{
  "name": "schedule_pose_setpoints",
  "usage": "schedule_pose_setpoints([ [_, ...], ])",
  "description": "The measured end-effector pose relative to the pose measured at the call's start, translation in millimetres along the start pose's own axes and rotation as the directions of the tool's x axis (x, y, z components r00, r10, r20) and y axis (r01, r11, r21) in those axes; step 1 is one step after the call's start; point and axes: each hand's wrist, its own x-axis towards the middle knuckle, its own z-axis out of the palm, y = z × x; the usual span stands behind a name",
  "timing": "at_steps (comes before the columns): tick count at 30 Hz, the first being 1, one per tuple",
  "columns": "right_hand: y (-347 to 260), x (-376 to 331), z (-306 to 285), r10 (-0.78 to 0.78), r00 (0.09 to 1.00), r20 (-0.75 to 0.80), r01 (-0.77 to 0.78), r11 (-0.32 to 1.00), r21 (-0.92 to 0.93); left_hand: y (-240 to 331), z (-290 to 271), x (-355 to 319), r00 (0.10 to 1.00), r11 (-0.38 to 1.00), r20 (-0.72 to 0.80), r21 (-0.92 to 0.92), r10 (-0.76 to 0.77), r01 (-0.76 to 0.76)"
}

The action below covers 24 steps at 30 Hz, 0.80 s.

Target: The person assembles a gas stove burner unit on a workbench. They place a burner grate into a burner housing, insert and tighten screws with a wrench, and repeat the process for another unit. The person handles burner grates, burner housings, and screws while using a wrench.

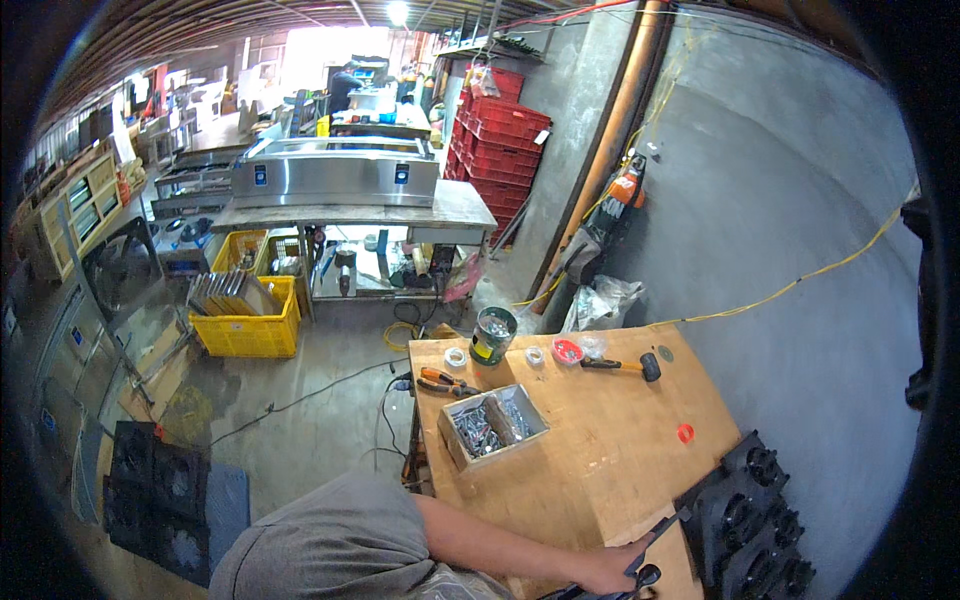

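- Grip: left hand (606,570) clamped on black part (661,528); right hand out of view.
- Steady support over wooden table (595,425) likely helps; avoid knocking neighbouring black units (738,510).

Loose, creased grey short sleeve (325,530); forearm (500,530) bare.

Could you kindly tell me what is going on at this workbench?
A person's left hand grips a black part at the near side of the wooden tabletop; the right hand is out of view. Several black pieces with round fittings sit together by the table's right edge. Farther back on the tabletop, a divided box of small metal hardware and a mallet lie untouched.
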Motion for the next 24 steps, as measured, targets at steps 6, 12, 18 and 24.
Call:
schedule_pose_setpoints([
  [6, -28, -49, 6, -0.632, 0.741, -0.226, 0.595, 0.775, -0.213, -6, -16, -7, 0.998, 0.990, 0.014, -0.122, -0.065, 0.066],
  [12, -81, -47, -25, -0.883, 0.469, -0.008, 0.768, 0.412, -0.491, -67, 20, 3, 0.989, 0.978, -0.147, -0.209, -0.022, -0.009],
  [18, -74, 2, -39, -0.925, 0.188, 0.329, 0.950, 0.087, -0.299, -45, -25, -13, 0.990, 0.852, -0.087, -0.521, -0.108, 0.047],
  [24, -113, -12, -118, -0.960, 0.040, 0.278, 0.982, -0.013, -0.189, 48, -121, 21, 0.968, 0.927, 0.251, -0.368, 0.024, 0.072],
])
